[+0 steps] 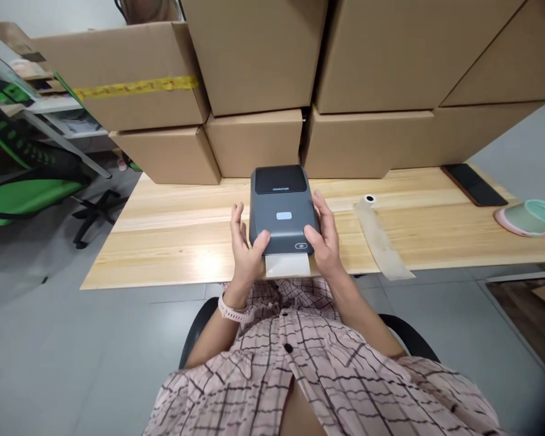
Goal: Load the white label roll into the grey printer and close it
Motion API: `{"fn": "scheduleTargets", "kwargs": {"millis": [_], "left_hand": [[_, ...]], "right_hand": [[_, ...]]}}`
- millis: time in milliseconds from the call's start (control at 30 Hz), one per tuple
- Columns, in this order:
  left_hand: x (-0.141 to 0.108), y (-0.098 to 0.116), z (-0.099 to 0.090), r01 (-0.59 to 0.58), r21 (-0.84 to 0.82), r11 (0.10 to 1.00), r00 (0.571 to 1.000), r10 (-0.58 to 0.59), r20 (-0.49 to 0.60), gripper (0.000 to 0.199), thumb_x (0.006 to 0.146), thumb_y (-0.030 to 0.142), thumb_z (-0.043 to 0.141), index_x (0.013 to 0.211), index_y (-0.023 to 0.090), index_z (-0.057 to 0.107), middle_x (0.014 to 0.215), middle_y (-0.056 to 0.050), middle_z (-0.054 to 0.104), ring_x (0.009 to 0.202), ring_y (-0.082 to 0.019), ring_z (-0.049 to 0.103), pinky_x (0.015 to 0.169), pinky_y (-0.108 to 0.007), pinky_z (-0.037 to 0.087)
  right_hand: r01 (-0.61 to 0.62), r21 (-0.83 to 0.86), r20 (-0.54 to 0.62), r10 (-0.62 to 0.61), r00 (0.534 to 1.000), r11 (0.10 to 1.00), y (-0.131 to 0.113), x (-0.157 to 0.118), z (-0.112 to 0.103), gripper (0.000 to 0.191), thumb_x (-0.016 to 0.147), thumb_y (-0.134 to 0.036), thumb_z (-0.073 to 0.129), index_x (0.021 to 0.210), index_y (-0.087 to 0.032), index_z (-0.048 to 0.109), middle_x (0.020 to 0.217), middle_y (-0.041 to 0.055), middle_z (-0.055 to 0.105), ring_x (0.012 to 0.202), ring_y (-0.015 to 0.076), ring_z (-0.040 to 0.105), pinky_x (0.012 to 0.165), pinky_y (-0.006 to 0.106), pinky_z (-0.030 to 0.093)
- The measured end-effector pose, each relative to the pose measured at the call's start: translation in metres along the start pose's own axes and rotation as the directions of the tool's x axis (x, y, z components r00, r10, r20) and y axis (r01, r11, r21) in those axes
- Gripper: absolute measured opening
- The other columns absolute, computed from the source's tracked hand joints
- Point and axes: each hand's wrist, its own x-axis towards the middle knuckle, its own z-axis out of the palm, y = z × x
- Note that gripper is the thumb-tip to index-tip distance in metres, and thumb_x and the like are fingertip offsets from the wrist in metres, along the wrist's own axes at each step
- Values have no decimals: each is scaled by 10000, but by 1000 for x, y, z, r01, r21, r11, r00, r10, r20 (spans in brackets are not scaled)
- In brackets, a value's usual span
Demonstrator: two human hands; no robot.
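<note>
A dark grey label printer (283, 209) stands on the light wooden table near its front edge. A white label strip (287, 264) sticks out of its front. My left hand (249, 248) is at the printer's left side, thumb on the front left corner and fingers along the side. My right hand (324, 238) is at the right side, thumb on the front right corner. Both hands hold the printer between them. To the right lies a small roll (369, 198) with a pale strip (381, 242) trailing over the table's front edge.
Stacked cardboard boxes (258, 142) line the back of the wooden table (172, 242). At the right are a dark phone (475, 184) and a green and pink cup-like container (533, 217). A green chair (22, 197) stands on the floor at the left.
</note>
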Motion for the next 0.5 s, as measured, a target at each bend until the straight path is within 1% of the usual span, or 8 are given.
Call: {"fn": "scheduleTargets", "kwargs": {"millis": [33, 100, 133, 200, 267, 333, 400, 500], "left_hand": [[-2, -6, 1, 88, -66, 994, 996, -86, 39, 834, 932, 607, 619, 1618, 324, 238, 1749, -93, 189, 1617, -327, 216, 1298, -516, 286], [-5, -15, 2, 216, -151, 965, 972, -197, 128, 922, 946, 632, 569, 1656, 311, 77, 1748, -121, 183, 1593, -343, 282, 1268, -515, 353], [-7, -18, 2, 242, -169, 955, 965, -217, 150, 941, 949, 634, 559, 1661, 305, 39, 1747, -127, 186, 1583, -346, 307, 1259, -512, 372], [-10, -20, 2, 241, -175, 955, 965, -217, 147, 965, 941, 631, 571, 1664, 303, 22, 1743, -124, 207, 1577, -342, 322, 1254, -496, 385], [-12, -19, 3, 218, -160, 963, 973, -203, 108, 956, 926, 638, 591, 1663, 289, 91, 1726, -125, 261, 1569, -342, 335, 1253, -484, 387], [-12, -15, 5, 199, -145, 969, 980, -194, 47, 921, 903, 656, 610, 1638, 249, 234, 1690, -138, 341, 1548, -359, 365, 1251, -488, 385], [-12, -12, 8, 185, -136, 973, 982, -188, -14, 886, 877, 673, 630, 1588, 217, 363, 1647, -144, 417, 1519, -376, 404, 1244, -494, 387], [-12, -8, 11, 181, -129, 975, 981, -188, -44, 872, 859, 687, 637, 1554, 205, 426, 1603, -141, 481, 1480, -379, 453, 1228, -491, 401]], "right_hand": [[-54, 36, 4, 54, 999, 998, 4, -3, 2, 679, 1033, -526, 423, 1634, -277, 228, 1727, 131, 256, 1584, 288, 310, 1243, 578, 366], [-143, 83, 83, 136, 987, 986, 12, -7, 2, 779, 1025, -545, 421, 1663, -253, 82, 1735, 158, 218, 1582, 282, 317, 1222, 547, 407], [-172, 94, 137, 158, 978, 981, 15, -9, 1, 795, 1026, -555, 411, 1665, -248, 51, 1737, 160, 213, 1581, 278, 319, 1217, 538, 416], [-201, 118, 215, 173, 961, 972, 18, -10, -3, 821, 1023, -590, 394, 1666, -237, 25, 1741, 159, 202, 1581, 277, 320, 1217, 531, 418], [-215, 162, 239, 173, 955, 963, 18, -8, -5, 884, 997, -645, 421, 1665, -223, 25, 1743, 165, 188, 1581, 288, 318, 1223, 525, 411], [-229, 215, 230, 179, 957, 949, 15, -6, -5, 935, 969, -689, 451, 1663, -212, 45, 1741, 173, 187, 1581, 305, 314, 1227, 526, 407], [-236, 243, 228, 181, 957, 941, 12, -4, -3, 941, 964, -694, 449, 1664, -209, 47, 1733, 176, 212, 1572, 322, 330, 1214, 535, 425], [-226, 253, 233, 167, 958, 941, 10, -3, -2, 921, 975, -661, 440, 1667, -219, 23, 1723, 172, 242, 1553, 335, 364, 1188, 550, 454]]}}
